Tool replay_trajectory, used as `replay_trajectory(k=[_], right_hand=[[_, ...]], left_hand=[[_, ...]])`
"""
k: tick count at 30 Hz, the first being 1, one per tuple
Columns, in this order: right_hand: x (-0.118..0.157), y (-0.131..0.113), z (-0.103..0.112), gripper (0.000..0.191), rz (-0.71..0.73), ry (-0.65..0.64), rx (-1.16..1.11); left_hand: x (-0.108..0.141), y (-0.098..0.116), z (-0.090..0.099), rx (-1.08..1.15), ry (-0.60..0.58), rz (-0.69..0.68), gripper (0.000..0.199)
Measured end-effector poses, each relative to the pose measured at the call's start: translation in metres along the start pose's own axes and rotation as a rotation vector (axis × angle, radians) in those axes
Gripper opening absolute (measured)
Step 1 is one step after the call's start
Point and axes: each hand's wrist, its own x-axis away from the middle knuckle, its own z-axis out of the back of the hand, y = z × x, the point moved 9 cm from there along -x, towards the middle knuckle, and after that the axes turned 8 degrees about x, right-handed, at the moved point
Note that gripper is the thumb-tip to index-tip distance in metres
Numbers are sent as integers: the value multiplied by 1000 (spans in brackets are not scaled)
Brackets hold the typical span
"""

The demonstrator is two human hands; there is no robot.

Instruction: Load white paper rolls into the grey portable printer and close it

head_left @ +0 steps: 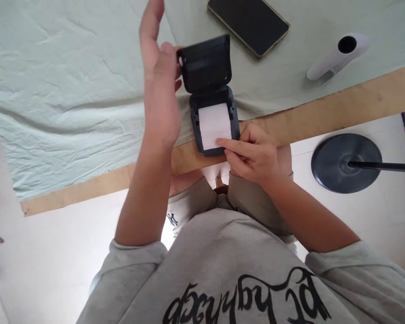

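Observation:
A small dark receipt printer [235, 128] sits at the table's near edge, its lid [207, 65] swung up and tilted back. Inside lies a white paper roll [214, 121], its loose end toward me. My left hand [162, 85] is at the lid's left edge, with some fingertips curled behind it and one finger stretched up past it. My right hand [254, 153] rests at the printer's near right corner. Its index fingertip presses on the paper, and the other fingers are bent against the printer's edge.
A black smartphone [251, 22] lies beyond the printer. To the right is a white handheld device [339, 58] with a dark round end. Pale green cloth [70, 90] covers the wooden table [324, 101]. A round black stand base [346, 162] is on the floor.

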Motion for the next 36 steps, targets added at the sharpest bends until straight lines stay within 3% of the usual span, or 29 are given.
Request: replay_trajectory(k=[1, 3, 5, 7, 9, 11, 14, 18, 29, 32, 36], right_hand=[[0, 1, -1, 27, -1, -8, -1], [0, 1, 0, 27, 1, -8, 6], [0, 1, 1, 28, 11, 5, 15], [0, 1, 1, 29, 19, 5, 27], [0, 0, 0, 28, 27, -5, 31], [-1, -1, 0, 28, 27, -9, 28], [-2, -2, 1, 27, 25, -11, 21], [-4, -3, 1, 26, 36, -13, 33], [-6, -2, -1, 29, 33, -53, 56], [-5, -1, -3, 31, 24, -89, 109], [-3, 0, -1, 29, 5, -30, 64]], left_hand=[[1, -10, 7, 186, 90, 173, 49], [4, -10, 18, 408, 261, 329, 38], [2, -4, 17, 388, 288, 457, 35], [-7, 5, 8, 226, 178, 544, 35], [-25, 20, -1, 6, 69, 495, 28], [-38, 28, -20, -194, -105, 488, 35], [-42, 23, -44, -419, -297, 602, 35], [-36, 15, -65, -474, -469, 665, 37], [-32, 15, -73, -627, -617, 636, 53], [-35, 15, -74, -662, -631, 639, 54], [-38, 25, -74, -677, -590, 600, 56]])
